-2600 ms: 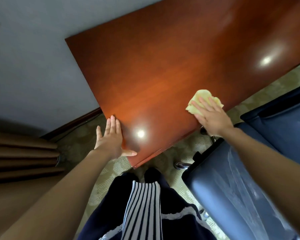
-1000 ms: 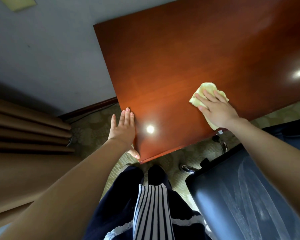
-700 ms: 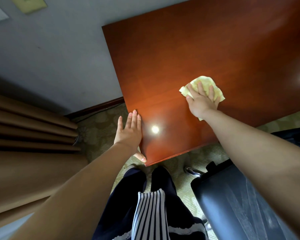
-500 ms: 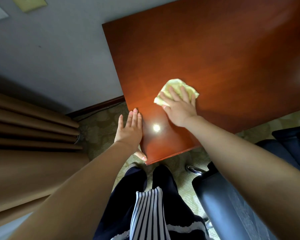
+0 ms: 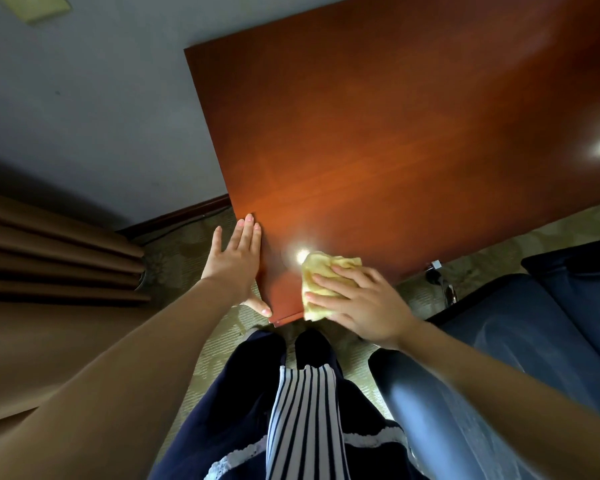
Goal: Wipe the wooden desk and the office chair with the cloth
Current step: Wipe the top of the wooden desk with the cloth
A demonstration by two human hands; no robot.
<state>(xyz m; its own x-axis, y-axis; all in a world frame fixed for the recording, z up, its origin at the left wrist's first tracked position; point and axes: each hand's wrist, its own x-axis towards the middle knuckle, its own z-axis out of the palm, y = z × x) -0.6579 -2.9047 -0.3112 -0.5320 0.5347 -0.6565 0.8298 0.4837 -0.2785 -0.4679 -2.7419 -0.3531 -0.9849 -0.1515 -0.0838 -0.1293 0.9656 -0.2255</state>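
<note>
Cloth (image 5: 324, 269), one, pressed by flat right hand (image 5: 364, 306); left hand (image 5: 233, 264) flat against one desk (image 5: 395, 133).

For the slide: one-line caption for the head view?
Right hand presses yellow cloth on the near corner of the wooden desk; left hand rests on its side edge; office chair at right.

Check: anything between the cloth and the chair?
Nothing visible. The right hand presses the cloth on the desk's near corner; the chair sits to its right, only carpet between.
</note>
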